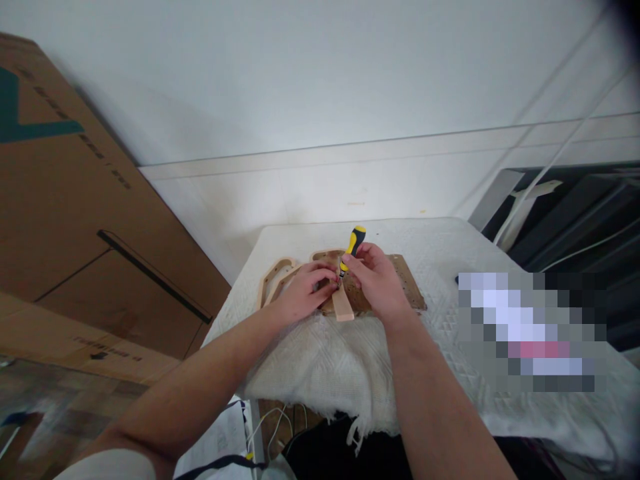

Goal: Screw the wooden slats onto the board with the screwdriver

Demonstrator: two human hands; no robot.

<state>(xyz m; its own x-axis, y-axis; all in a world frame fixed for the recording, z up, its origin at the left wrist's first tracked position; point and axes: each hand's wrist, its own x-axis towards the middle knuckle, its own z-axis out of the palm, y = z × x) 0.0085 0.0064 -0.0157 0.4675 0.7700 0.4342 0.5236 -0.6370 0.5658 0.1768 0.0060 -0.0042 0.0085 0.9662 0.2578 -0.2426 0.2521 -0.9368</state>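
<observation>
Notably, the left hand (310, 288) is partly hiding the brown board (410, 285); whether its grip is pinching anything cannot be told. Above the board, the right hand (380, 281) is pinching a screwdriver (355, 241) in its grip. A wooden piece (343, 307) is overlapping the board's near edge. The cloth-covered counter (430, 241) is supporting the board; a pixelated patch (530, 327) is masking its right, a cardboard box (65, 220) standing leftward.

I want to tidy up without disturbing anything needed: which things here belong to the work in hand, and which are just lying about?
Part of the work:
screwdriver, in the right hand
pale wooden strip, near its tip
brown board with holes
curved wooden pieces by the left hand, probably

Lying about, it seems:
cardboard box, far left
blurred-out item, right; can't tell what
</observation>
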